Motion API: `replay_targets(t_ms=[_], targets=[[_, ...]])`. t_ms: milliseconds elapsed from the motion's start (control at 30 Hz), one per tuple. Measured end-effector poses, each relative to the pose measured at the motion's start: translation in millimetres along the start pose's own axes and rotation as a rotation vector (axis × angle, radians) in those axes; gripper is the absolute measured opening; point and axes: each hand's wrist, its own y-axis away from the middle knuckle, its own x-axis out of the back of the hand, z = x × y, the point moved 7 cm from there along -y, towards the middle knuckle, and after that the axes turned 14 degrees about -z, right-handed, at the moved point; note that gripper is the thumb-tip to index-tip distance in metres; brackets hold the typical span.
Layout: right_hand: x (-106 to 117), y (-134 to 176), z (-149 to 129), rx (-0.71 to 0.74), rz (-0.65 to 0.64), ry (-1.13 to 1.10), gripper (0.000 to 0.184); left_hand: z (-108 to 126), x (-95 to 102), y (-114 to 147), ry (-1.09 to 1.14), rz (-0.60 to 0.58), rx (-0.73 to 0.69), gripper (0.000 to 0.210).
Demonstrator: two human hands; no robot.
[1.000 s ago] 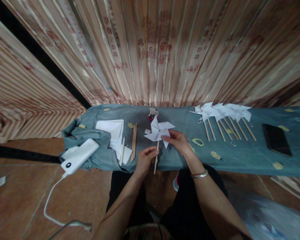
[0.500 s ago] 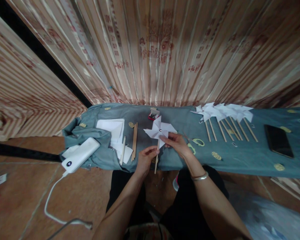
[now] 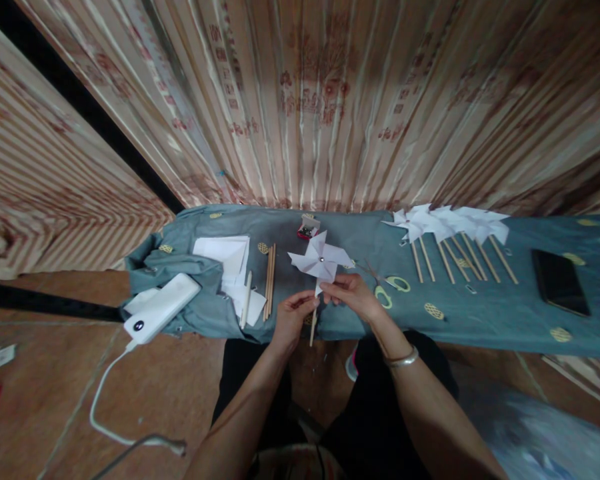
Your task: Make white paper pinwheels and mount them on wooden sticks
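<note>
A white paper pinwheel (image 3: 318, 257) on a wooden stick is held over the cloth, a small shiny pin at its centre. My left hand (image 3: 293, 319) is closed, pinching the stick below the paper. Fingers of my right hand (image 3: 353, 295) are closed at the tip of the pinwheel's lower blade, close beside the left fingertips. Behind the pinwheel stands a small opened red box (image 3: 307, 229) with dark little items inside. To the right lie scissors (image 3: 398, 284) with yellow-green handles. Several loose wooden sticks (image 3: 270, 283) rest to the left.
White paper sheets (image 3: 220, 248), a white pencil-like stick (image 3: 247, 300) and a white power bank (image 3: 163, 309) with a cable are at the left. Several finished pinwheels (image 3: 450, 223) lie in a row at the right, near a black phone (image 3: 560, 282). A curtain (image 3: 320, 147) hangs behind the cloth-covered surface.
My right hand has slid down from the paper's centre area to the lower blade's tip, beside the stick. My left hand stays on the stick.
</note>
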Motion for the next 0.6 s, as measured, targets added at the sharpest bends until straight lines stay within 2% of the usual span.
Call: replay_targets(t_ms=[233,333,400,467,600], targets=[[-6,0,-2,-0.041,-0.077,0.062,0.041,0,0.8,1,0.012,-0.002,-0.01,0.039],[1,8,-7,-0.053,-0.12,0.076,0.045,-2,1.8,0,0.035,0.011,0.002,0.04],[13,14,-10,-0.039,-0.106,0.052,0.046,-4,3.1,-1,0.044,0.029,0.009,0.041],[30,19,-14,0.016,-0.003,-0.019,0.043,-5,3.8,-2,0.043,0.038,0.011,0.042],[68,28,-21,0.246,0.4,-0.139,0.031,-5,4.4,-2,0.036,0.038,0.0,0.04]])
